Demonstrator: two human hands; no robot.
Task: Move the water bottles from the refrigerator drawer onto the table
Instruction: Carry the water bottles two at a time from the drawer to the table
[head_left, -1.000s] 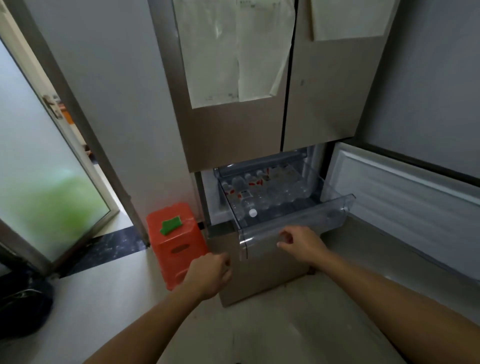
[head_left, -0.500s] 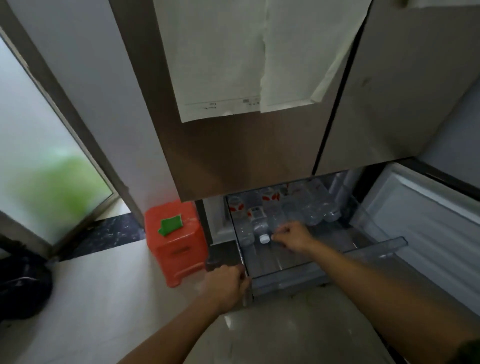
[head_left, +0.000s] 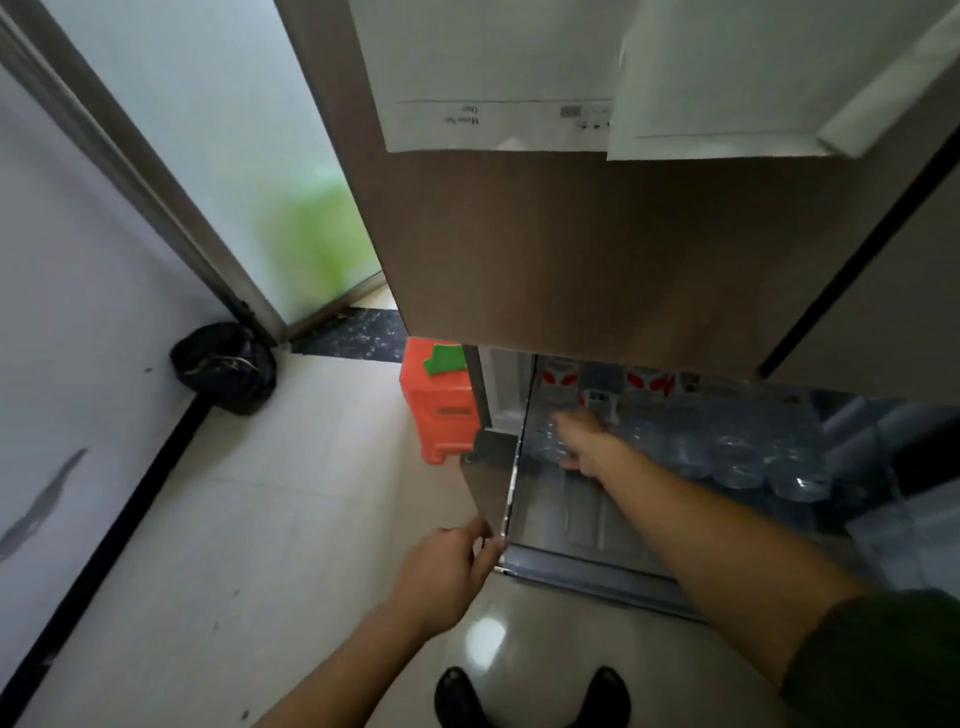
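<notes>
Down below the brown refrigerator door (head_left: 597, 249), the clear refrigerator drawer (head_left: 597, 525) stands pulled out. The water bottles (head_left: 727, 452) lie in it side by side in its back part, some with red and white labels; the front part of its floor is bare. The right hand (head_left: 584, 441) reaches in at the left side of the drawer and closes around the leftmost bottle (head_left: 548, 441), fingers over it and thumb under it, though this area is blurred. The left hand (head_left: 447, 566) is at the front left corner of the drawer, its fingers touching the edge; I cannot tell if they pinch it or only rest there. Left of the refrigerator stands an orange stool (head_left: 439, 410), and a black bag (head_left: 223, 366) lies near the wall.
</notes>
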